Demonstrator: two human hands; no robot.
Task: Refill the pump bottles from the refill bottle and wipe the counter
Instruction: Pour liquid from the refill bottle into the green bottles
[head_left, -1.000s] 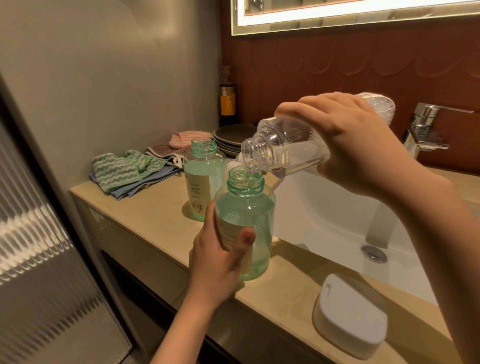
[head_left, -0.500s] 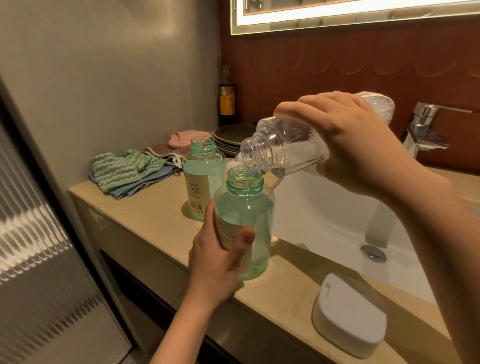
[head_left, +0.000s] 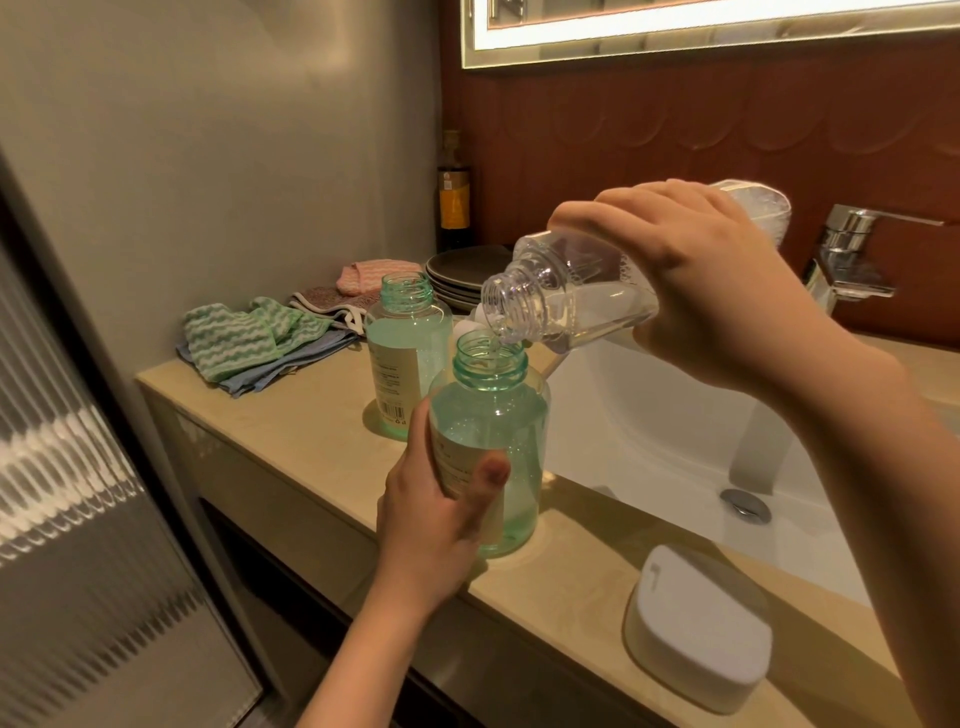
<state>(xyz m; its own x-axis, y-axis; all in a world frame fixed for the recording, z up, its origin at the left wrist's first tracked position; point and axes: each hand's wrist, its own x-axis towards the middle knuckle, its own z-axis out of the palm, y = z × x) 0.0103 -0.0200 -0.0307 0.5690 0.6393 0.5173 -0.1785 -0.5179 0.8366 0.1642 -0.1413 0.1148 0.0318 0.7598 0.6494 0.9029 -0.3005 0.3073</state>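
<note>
Pump bottles of green-tinted clear plastic, two in all, stand with open necks and no pumps on a beige stone desk (head_left: 311, 415). Both hold pale green liquid.

The near pump bottle (head_left: 488, 447) is at centre frame, close to the desk's front edge and just beside the left rim of a white sink basin (head_left: 649, 426). The left hand (head_left: 431, 514) comes up from the lower centre, with fingers and thumb wrapped round this bottle's lower body over its label. The far pump bottle (head_left: 410, 358) stands just behind, up and to the left, touched by neither hand.

One clear plastic refill bottle (head_left: 566, 301) is gripped from above by the right hand (head_left: 696, 280) at centre right. It is tilted, and its open mouth sits just over the near bottle's neck. Clear liquid lies along its lower side.

Four cloths are heaped at the desk's far left end: green-and-white wavy (head_left: 234, 335), blue (head_left: 280, 366), brownish (head_left: 322, 301) and pink (head_left: 369, 273). Bare desk lies between them and the bottles.

Behind are a stack of dark plates (head_left: 467, 275) and one dark bottle with a yellow label (head_left: 453, 197). One chrome faucet (head_left: 852, 249) is at the right edge, and one white rounded box (head_left: 696, 623) sits at the lower right, by the front edge.
</note>
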